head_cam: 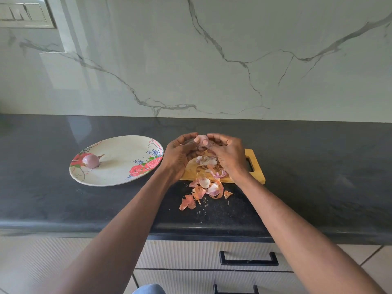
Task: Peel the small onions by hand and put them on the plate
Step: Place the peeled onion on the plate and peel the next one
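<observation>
Above the cutting board (254,166), a small onion (201,139) is gripped by the left hand (180,153) and right hand (227,154); one peeled onion (91,160) is seen on the plate (118,158) by the counter's (63,204) left

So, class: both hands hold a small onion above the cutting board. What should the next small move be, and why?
Probably keep stripping skin. Both hands, left hand and right hand, pinch the pale onion over the cutting board, where peels lie. Then carry it left to the plate, beside the peeled onion.

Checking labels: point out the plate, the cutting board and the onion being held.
Plate (118,143): head view, far rim.
Cutting board (257,166): head view, handle end.
Held onion (201,138): head view, exposed top.
</observation>
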